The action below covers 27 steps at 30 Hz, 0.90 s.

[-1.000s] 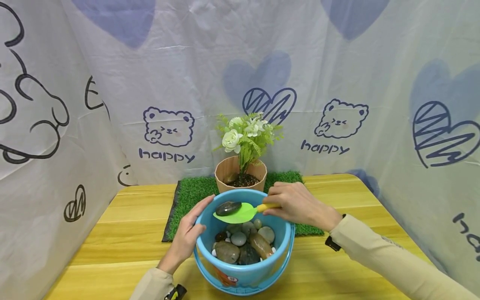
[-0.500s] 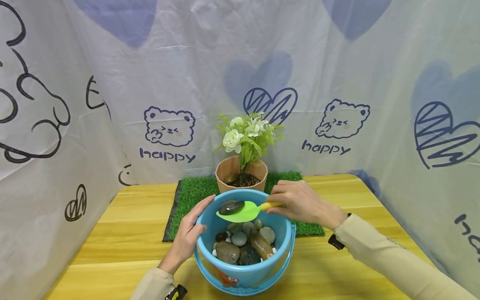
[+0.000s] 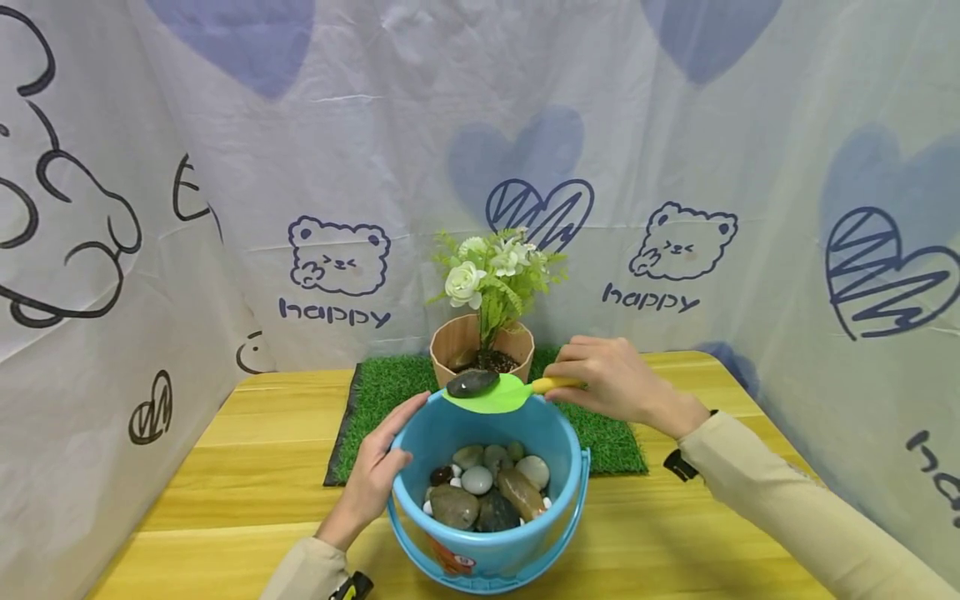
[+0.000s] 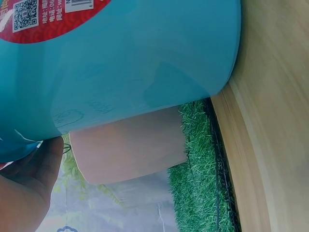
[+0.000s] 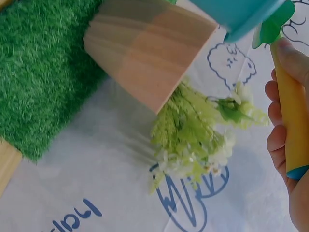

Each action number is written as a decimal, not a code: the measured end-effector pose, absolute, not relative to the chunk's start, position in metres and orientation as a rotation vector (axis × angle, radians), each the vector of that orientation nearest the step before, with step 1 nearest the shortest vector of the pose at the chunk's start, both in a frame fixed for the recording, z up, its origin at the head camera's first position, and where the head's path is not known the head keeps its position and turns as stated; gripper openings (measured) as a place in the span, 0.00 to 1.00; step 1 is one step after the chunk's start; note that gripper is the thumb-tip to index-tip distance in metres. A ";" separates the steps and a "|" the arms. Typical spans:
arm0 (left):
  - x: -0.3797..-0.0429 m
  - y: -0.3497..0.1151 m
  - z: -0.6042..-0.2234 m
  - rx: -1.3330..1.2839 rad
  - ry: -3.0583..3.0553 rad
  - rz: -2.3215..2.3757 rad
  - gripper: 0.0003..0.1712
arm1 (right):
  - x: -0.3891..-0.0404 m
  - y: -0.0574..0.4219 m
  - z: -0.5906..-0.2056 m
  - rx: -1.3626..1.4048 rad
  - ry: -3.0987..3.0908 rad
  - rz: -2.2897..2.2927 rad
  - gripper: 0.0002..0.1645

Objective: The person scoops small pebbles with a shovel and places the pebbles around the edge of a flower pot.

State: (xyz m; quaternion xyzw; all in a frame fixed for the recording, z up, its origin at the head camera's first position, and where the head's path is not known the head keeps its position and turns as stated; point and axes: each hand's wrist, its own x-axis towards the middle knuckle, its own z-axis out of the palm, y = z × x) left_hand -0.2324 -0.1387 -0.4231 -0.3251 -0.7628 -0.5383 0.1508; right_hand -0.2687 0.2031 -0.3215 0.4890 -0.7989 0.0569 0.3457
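Observation:
A light blue bucket stands at the table's front, with several wet stones inside. My left hand holds its left rim, the thumb over the edge. Above the far rim is a small shovel with a green blade and yellow handle. My right hand grips that yellow handle, fingers curled round it. One dark smooth stone lies on the blade. Just beyond the bucket sits a tan flowerpot holding dark soil, white flowers and green leaves; the blade partly covers its front.
A green artificial grass mat lies under the flowerpot on the yellow wooden table. Printed white cloth hangs behind and on both sides. The bucket's handle hangs down its front.
My right hand has raised the shovel and its dark stone from inside the bucket's opening to the far rim, slightly rightward and towards the flowerpot. My left hand stays on the rim.

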 end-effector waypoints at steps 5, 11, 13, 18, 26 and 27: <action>-0.232 -0.139 -0.423 -0.901 -2.198 -1.534 0.40 | -0.278 0.206 -0.313 1.242 -2.108 0.127 0.20; -0.233 -0.140 -0.424 -0.921 -2.202 -1.550 0.41 | -0.290 0.206 -0.313 1.203 -2.173 0.083 0.15; -0.232 -0.140 -0.425 -0.929 -2.203 -1.556 0.40 | -0.294 0.206 -0.315 1.181 -2.196 0.070 0.14; -0.231 -0.139 -0.424 -0.930 -2.200 -1.554 0.41 | -0.306 0.202 -0.318 1.126 -2.254 0.041 0.10; -0.231 -0.139 -0.423 -0.918 -2.205 -1.546 0.41 | -0.326 0.193 -0.326 1.082 -2.314 0.014 0.09; -0.231 -0.139 -0.423 -0.920 -2.204 -1.547 0.41 | -0.328 0.191 -0.327 1.077 -2.315 0.014 0.09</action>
